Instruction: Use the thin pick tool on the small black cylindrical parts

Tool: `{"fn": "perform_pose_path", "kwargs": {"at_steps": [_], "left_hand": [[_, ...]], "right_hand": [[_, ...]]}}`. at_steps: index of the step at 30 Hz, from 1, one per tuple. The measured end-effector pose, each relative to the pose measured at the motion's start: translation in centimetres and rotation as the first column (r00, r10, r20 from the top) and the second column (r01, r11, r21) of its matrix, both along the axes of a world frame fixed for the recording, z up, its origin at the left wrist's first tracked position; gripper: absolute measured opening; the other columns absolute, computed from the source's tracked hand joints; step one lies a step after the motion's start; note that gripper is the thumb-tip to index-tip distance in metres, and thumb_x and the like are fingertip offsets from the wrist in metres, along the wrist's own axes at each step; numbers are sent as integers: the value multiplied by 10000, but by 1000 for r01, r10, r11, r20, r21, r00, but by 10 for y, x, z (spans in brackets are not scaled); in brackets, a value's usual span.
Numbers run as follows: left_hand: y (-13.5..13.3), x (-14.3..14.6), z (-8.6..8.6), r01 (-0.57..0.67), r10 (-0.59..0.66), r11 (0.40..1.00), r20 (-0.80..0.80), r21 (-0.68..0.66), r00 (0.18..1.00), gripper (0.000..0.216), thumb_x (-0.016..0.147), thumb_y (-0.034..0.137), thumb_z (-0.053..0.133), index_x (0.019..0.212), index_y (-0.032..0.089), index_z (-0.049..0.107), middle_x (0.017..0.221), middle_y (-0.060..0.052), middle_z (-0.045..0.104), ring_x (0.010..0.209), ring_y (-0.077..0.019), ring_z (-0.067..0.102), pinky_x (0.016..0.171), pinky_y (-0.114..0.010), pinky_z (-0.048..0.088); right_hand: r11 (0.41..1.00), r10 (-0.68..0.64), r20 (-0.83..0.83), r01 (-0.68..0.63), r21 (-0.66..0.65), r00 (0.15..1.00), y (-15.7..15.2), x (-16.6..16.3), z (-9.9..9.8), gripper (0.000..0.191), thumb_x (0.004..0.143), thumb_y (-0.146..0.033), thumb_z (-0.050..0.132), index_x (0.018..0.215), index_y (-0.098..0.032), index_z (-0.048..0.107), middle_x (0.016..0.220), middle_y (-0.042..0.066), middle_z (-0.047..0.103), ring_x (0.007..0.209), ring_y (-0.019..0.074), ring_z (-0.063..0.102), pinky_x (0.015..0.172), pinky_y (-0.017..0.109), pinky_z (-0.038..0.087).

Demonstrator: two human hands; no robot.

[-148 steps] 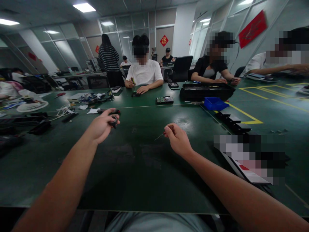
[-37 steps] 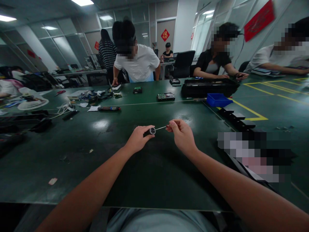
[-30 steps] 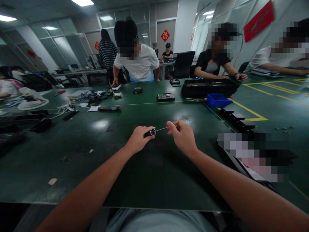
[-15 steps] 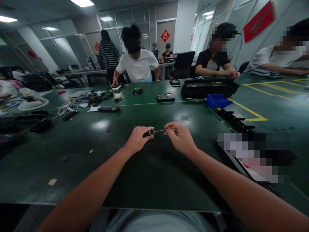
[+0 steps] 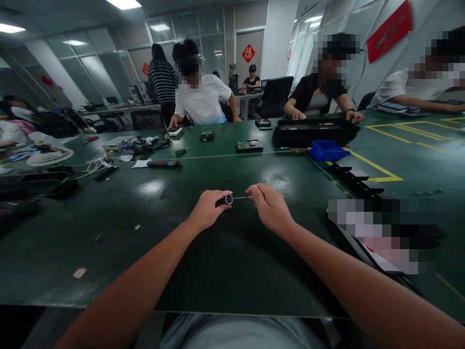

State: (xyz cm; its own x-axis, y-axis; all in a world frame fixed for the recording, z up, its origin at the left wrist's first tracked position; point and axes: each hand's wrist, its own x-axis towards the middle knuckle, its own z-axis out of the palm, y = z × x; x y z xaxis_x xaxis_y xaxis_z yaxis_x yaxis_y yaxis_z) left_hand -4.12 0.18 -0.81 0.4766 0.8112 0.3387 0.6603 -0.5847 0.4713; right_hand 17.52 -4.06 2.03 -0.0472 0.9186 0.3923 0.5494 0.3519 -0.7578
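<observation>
My left hand [image 5: 207,209] is closed around a short black cylinder [image 5: 228,199] with a silver-rimmed round end, low over the green table. What kind of thing the cylinder is, I cannot make out; my fingers hide most of its body. From the right, a thin screwdriver [image 5: 240,197] points level at the rimmed end, its tip at or touching the rim. Closed fingers of my right hand [image 5: 271,208] wrap its handle, of which only a bit of red shows.
Ahead lie a dark cylindrical tool [image 5: 164,164], a green-handled screwdriver [image 5: 180,152] and a hard drive [image 5: 249,145]. A long black tray [image 5: 316,133], a blue bin [image 5: 329,151] and black brackets [image 5: 358,179] stand right. Cables [image 5: 134,144] pile up left. Co-workers sit or stand across the table.
My right fingers have turned and closed further over the screwdriver's handle, hiding it. My left hand and the cylinder stay put. Across the table, one person leans left and another reaches to the black tray.
</observation>
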Motion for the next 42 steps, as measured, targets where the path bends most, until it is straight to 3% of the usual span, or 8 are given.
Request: {"fn": "perform_pose_path", "kwargs": {"at_steps": [5, 11, 17, 22, 28, 32, 36, 42], "left_hand": [[0, 0, 1, -4, 4, 1000, 19, 4, 1000, 376, 898, 292, 680, 1270, 252, 637, 1165, -41, 699, 1065, -238, 612, 986, -426, 429], [0, 0, 1, 8, -7, 1000, 18, -12, 1000, 374, 887, 276, 691, 1258, 255, 646, 1163, -38, 702, 1067, -237, 615, 993, -426, 428], [-2, 1, 5, -24, 25, 999, 22, -33, 999, 381, 889, 281, 682, 1266, 245, 645, 1168, -49, 697, 1080, -245, 609, 1006, -439, 431], [-2, 3, 4, -47, 50, 998, 73, -46, 996, 391, 886, 272, 684, 1274, 247, 637, 1200, -51, 688, 1123, -240, 606, 1028, -434, 436], [-2, 0, 8, 94, -97, 994, 60, 59, 993, 392, 909, 234, 655, 1298, 265, 614, 1269, -52, 662, 1200, -222, 577, 1064, -448, 414], [0, 0, 12, 96, -90, 994, -109, 55, 990, 387, 915, 229, 645, 1298, 284, 617, 1241, -59, 672, 1202, -244, 567, 1117, -538, 318], [4, -1, 7, 57, -55, 998, -124, 8, 991, 410, 899, 259, 675, 1304, 267, 610, 1251, -61, 668, 1200, -246, 565, 1108, -515, 326], [3, -1, 6, 45, -42, 999, -90, 30, 995, 394, 901, 277, 676, 1291, 263, 618, 1221, -58, 684, 1158, -243, 586, 1057, -483, 368]], "right_hand": [[1000, -20, -61, 19, -12, 998, 1, 0, -1, 218, 940, -317, 450, 1084, -218, 580, 729, 3, 621, 626, 183, 571, 600, 314, 383], [999, -26, -97, 21, -44, 995, 2, 1, -4, 256, 966, -368, 399, 980, -227, 613, 691, 3, 598, 627, 186, 566, 611, 326, 394], [997, -48, -295, 30, -66, 954, 5, -2, -6, 188, 885, -367, 566, 968, -203, 609, 747, 16, 661, 647, 169, 589, 615, 316, 446], [996, -10, -555, -41, -80, 832, 12, -6, -13, 271, 875, -447, 602, 917, -186, 662, 803, 44, 683, 735, 175, 633, 728, 344, 518], [981, -92, -765, -74, -180, 638, 21, -6, -25, 283, 896, -487, 558, 859, -212, 615, 736, 23, 628, 663, 166, 622, 698, 347, 554], [956, -169, -705, -58, -287, 689, 24, -2, -24, 318, 907, -515, 519, 782, -226, 566, 671, 21, 588, 580, 170, 588, 623, 350, 555], [977, -185, -634, 69, -202, 751, 24, -3, -24, 309, 917, -514, 507, 828, -225, 569, 727, 27, 612, 629, 166, 594, 615, 327, 534], [993, -97, -584, 41, -108, 806, 21, -2, -23, 305, 929, -488, 522, 891, -197, 603, 758, 29, 650, 681, 165, 625, 680, 341, 528]]}}
